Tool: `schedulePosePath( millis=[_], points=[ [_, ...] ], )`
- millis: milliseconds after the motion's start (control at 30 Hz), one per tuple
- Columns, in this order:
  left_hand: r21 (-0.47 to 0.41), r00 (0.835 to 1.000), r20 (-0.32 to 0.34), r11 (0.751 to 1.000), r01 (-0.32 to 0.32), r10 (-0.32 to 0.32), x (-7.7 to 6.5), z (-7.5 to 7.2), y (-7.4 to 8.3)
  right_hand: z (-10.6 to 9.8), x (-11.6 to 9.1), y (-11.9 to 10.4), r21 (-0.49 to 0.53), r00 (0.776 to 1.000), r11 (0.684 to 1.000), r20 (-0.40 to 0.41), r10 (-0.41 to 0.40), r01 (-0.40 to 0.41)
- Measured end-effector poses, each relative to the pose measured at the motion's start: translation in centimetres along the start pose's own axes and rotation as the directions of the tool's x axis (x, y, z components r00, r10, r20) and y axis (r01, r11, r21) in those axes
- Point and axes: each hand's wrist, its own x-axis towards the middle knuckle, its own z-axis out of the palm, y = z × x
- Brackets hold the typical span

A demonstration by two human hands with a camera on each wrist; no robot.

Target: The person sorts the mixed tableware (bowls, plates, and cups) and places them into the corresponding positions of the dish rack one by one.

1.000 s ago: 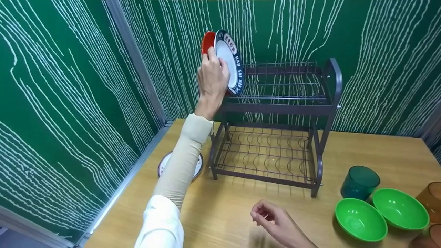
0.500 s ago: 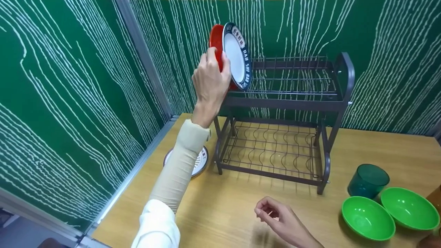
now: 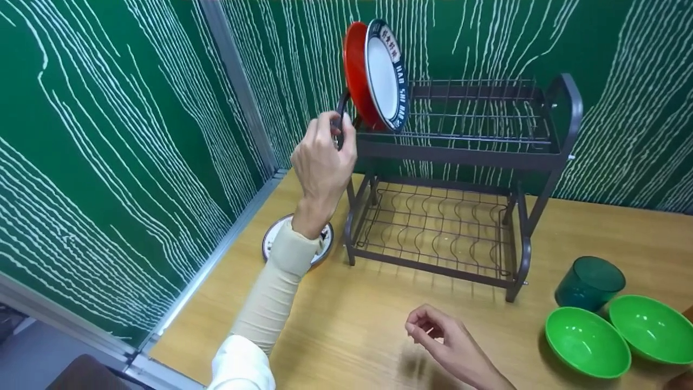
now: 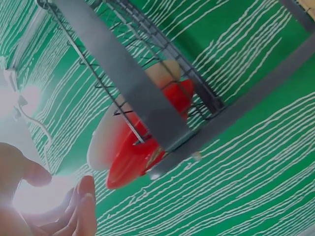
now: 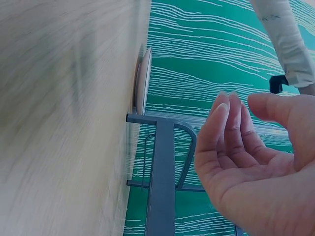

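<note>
Hand L (image 3: 324, 157) up nr rack (image 3: 460, 154), hand R (image 3: 449, 341) low.

White sleeve (image 3: 243, 365), wrinkled beige forearm cover (image 3: 279, 295)

White glare (image 4: 42, 196) burns behind the left hand (image 3: 324, 160); a soft shadow (image 3: 414, 360) darkens the worktop (image 3: 325, 336) beside the right hand (image 3: 452, 346).

Two bright green bowls (image 3: 588, 342) sit side by side on the wooden table (image 3: 341, 330), a dark green cup (image 3: 589, 284) (see-through, by its look) just behind them. Green walls (image 3: 135, 162) streaked with white lines meet at a grey post (image 3: 240, 81).
</note>
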Motion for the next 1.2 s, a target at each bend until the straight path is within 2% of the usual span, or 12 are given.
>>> schedulePosePath(
  millis=[200, 400, 633, 900, 1100, 1200],
  points=[
    [0.012, 1.0, -0.014, 1.0, 0.015, -0.015, -2.0, -0.2, -1.3, 0.1, 0.0, 0.1, -0.022, 0.999, 0.999, -0.027, 0.034, -0.035],
    [0.015, 0.999, -0.034, 1.0, 0.025, -0.025, -3.7, -0.5, -2.4, 0.1, 0.1, -0.1, -0.037, 0.994, 0.994, -0.036, 0.102, -0.103],
    [0.035, 0.995, -0.014, 0.995, 0.095, -0.094, -5.9, -0.7, -4.5, 0.1, 0.3, -0.1, -0.054, 0.987, 0.987, -0.054, 0.15, -0.153],
    [0.073, 0.988, 0.028, 0.986, 0.15, -0.153, -8.5, -0.6, -6.8, 0.2, 0.2, 0.0, -0.063, 0.984, 0.985, -0.081, 0.156, -0.161],
    [0.118, 0.977, 0.041, 0.972, 0.204, -0.21, -10.4, -0.4, -8.7, 0.1, 0.2, 0.1, -0.069, 0.984, 0.984, -0.085, 0.159, -0.165],
    [0.162, 0.966, 0.043, 0.956, 0.244, -0.254, -11.3, -0.3, -9.9, 0.1, 0.2, 0.1, -0.058, 0.985, 0.986, -0.083, 0.152, -0.157]
  ],
)
